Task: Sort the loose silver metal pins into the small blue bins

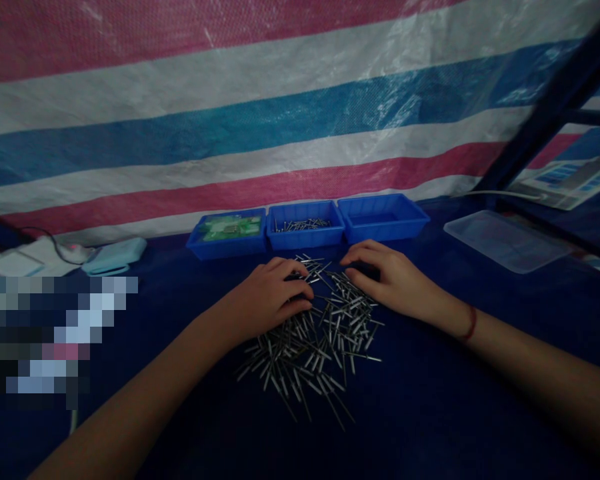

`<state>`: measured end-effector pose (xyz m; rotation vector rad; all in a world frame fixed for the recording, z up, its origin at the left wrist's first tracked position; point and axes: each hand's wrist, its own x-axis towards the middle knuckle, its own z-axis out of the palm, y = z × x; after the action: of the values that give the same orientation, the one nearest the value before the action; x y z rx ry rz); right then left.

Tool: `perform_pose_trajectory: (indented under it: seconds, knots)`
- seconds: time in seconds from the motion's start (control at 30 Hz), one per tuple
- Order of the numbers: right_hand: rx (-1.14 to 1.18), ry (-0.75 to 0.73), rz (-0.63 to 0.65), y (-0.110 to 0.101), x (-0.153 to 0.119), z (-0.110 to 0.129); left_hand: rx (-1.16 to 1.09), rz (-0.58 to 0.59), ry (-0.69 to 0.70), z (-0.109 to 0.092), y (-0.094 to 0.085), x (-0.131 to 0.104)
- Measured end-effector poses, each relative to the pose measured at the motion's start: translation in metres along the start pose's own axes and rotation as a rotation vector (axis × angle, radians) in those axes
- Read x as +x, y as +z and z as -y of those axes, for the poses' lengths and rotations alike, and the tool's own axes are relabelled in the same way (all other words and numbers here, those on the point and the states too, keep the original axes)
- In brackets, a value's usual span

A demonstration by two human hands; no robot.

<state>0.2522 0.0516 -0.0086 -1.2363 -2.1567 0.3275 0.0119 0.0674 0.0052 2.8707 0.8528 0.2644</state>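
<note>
Over the blue table (405, 407), the left hand (273, 293) bends its fingers at the left side of a heap of rivets (353, 313); whether it grips any, one cannot tell. The right hand (390, 277) is loosely open, thumb and forefinger parted, at the heap's far right edge. A red band (471, 323) circles the right wrist. The heap spreads between and below both hands. Beyond stand three bins in a row: the left bin (225, 251) holds green packets (230, 228), the middle bin (307, 240) metal pieces (307, 225); the right bin (387, 230) stands beside it. A clear lid (505, 240) lies farther right.
</note>
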Motion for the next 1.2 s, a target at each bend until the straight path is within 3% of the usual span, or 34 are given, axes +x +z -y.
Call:
perform_pose_trajectory:
  seconds: [0.17,0.4,0.53,0.63,0.77,0.93,1.2]
  knots:
    - [-0.012,-0.016,0.001,0.001,0.000,0.000,-0.020,-0.027,0.035,0.000,-0.002,-0.003]
    - [-0.027,-0.036,-0.013,-0.001,0.000,0.002,-0.010,-0.056,-0.023,-0.002,0.001,-0.005]
    - [0.014,-0.061,-0.087,-0.002,-0.003,0.015,-0.054,-0.208,-0.056,-0.004,0.000,-0.006]
    - [0.172,-0.052,-0.096,0.000,-0.007,0.030,-0.116,-0.352,-0.081,-0.012,-0.001,-0.005]
    - [0.423,0.079,-0.127,0.005,-0.014,0.046,-0.182,-0.487,-0.100,-0.027,0.000,-0.003]
    - [0.595,0.240,-0.139,0.007,-0.015,0.052,-0.191,-0.544,-0.083,-0.038,0.003,-0.001]
    - [0.536,0.061,-0.202,0.007,-0.017,0.054,-0.222,-0.544,-0.087,-0.044,0.010,-0.001]
